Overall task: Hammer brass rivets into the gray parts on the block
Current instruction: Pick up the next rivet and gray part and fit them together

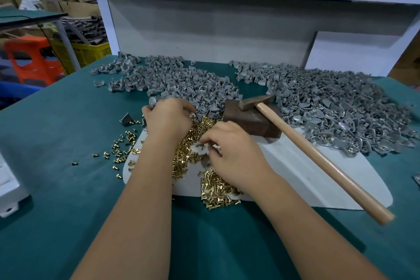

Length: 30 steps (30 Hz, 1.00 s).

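A heap of brass rivets (pixel 213 185) lies on a white board (pixel 302 166) in front of me. My left hand (pixel 169 118) is curled over the top of the heap and seems to hold a gray part at its fingertips. My right hand (pixel 229 150) pinches among the rivets; what it holds is too small to tell. The dark metal block (pixel 252 120) stands just right of my hands. The hammer (pixel 318 154) lies with its head on the block and its wooden handle running toward the lower right. Gray parts (pixel 181 82) lie heaped behind.
A second, larger heap of gray parts (pixel 336 107) covers the right side of the green table (pixel 56 177). Loose rivets (pixel 120 150) are scattered left of the board. A white box (pixel 9 186) sits at the left edge. A white shelf wall (pixel 204 29) closes the back.
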Motion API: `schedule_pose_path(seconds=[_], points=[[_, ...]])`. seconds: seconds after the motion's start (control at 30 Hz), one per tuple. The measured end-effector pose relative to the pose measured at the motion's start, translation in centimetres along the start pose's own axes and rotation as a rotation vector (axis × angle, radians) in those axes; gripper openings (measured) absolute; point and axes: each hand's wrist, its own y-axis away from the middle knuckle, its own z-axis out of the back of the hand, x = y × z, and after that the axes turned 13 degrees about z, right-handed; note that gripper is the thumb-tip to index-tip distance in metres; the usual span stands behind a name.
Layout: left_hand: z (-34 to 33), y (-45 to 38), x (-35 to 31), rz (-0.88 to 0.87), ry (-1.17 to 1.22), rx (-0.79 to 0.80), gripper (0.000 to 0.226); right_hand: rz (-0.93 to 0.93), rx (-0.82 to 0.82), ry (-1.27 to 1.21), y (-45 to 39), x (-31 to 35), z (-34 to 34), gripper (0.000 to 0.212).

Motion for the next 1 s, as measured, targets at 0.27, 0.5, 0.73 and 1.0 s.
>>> schedule_pose_path(seconds=[0.27,0.5,0.73,1.0], points=[[0.6,0.7,-1.1,0.0,0.621,0.122,0.027,-0.038,-0.454,0.132,0.1,-1.4,0.9,0.02],[0.9,1.6,-2.4,-0.016,0.96,0.301,0.036,-0.248,-0.465,0.061,0.7,-3.0,1.3,0.013],[-0.2,2.3,-4.2,0.013,0.998,0.392,0.033,-0.327,-0.521,-0.041,0.8,-3.4,1.5,0.018],[-1.9,2.4,-4.6,-0.01,0.767,0.272,0.013,-0.392,-0.566,-0.08,0.8,-3.9,1.3,0.021]])
